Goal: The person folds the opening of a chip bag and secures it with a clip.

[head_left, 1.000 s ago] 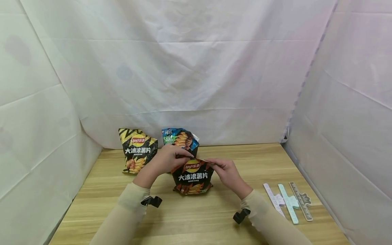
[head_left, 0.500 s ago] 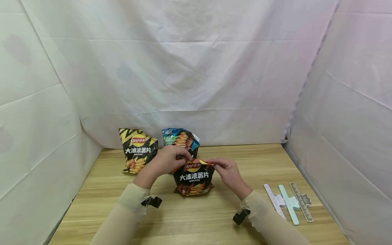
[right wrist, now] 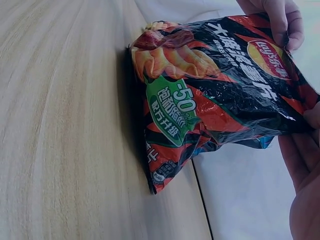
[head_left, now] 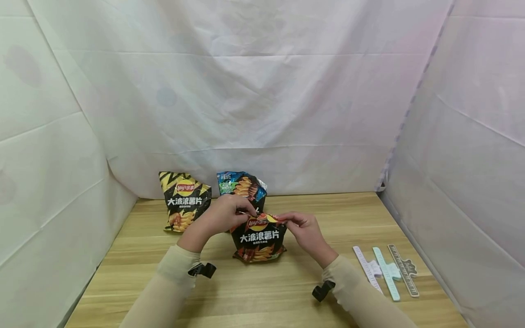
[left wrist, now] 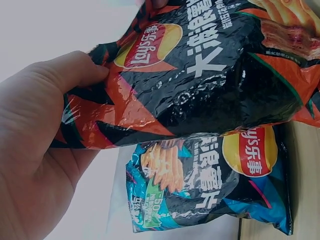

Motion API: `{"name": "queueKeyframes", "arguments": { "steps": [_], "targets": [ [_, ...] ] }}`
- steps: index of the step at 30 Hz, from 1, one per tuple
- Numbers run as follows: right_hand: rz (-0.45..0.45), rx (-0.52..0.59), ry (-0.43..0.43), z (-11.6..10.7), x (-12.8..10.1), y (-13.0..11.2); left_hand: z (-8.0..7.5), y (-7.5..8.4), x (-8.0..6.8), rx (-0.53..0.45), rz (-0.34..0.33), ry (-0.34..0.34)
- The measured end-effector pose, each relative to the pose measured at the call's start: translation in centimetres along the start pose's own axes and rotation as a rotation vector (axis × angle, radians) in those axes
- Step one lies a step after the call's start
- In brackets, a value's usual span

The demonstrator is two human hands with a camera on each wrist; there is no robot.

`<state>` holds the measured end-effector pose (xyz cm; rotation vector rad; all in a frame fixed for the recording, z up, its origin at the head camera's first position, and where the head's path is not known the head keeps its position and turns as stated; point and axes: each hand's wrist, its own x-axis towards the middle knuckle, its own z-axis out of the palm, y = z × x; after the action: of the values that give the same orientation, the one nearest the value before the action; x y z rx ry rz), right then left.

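A black and red chip bag (head_left: 262, 239) stands on the wooden table between both hands, its top edge folded over toward me. My left hand (head_left: 228, 213) pinches the top left corner; in the left wrist view its thumb (left wrist: 90, 72) lies on the front of the bag and the fingers go behind. The top right corner is pinched by my right hand (head_left: 305, 232), partly cut off in the right wrist view. Just behind stands a blue chip bag (head_left: 244, 184), partly hidden by the left hand and the front bag.
To the left, a yellow and black chip bag (head_left: 186, 202) stands near the back curtain (head_left: 262, 114). Three ruler-like bag clips lie at the right of the table (head_left: 254, 296): a lilac one (head_left: 368, 269), a mint one (head_left: 386, 274) and a dark grey one (head_left: 404, 270).
The top edge of the black and red chip bag has folded forward and down, with more of its red and yellow strip showing. Both hands keep their pinch and have barely moved.
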<state>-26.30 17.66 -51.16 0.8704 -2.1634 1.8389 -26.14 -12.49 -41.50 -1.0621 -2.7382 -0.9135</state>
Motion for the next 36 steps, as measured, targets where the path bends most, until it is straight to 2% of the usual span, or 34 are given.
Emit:
{"name": "queueKeyframes", "arguments": {
  "steps": [5, 10, 14, 20, 23, 31, 36],
  "targets": [
    [-0.014, -0.093, -0.005, -0.3, -0.1, -0.1, 0.0, 0.1, 0.1, -0.014, 0.014, -0.037],
    [-0.048, -0.174, -0.079, -0.8, -0.1, -0.2, 0.4, -0.1, 0.2, 0.005, 0.047, 0.004],
    [-0.028, -0.164, -0.108, -0.7, -0.1, -0.4, 0.6, 0.1, -0.1, 0.001, 0.035, 0.035],
    [0.107, -0.117, -0.037, 0.2, 0.2, -0.8, 0.7, 0.4, -0.4, 0.02, 0.016, 0.046],
    [0.141, -0.103, -0.017, 0.2, 0.2, -1.0, 0.8, 0.3, -0.4, 0.033, 0.015, 0.043],
    [0.102, -0.132, -0.005, -0.6, 0.1, -0.9, 0.5, 0.5, -0.2, 0.012, -0.026, 0.058],
    [0.107, -0.127, -0.005, -0.9, -0.1, -0.9, 0.6, 0.6, 0.0, 0.019, -0.032, 0.06]
  ]
}}
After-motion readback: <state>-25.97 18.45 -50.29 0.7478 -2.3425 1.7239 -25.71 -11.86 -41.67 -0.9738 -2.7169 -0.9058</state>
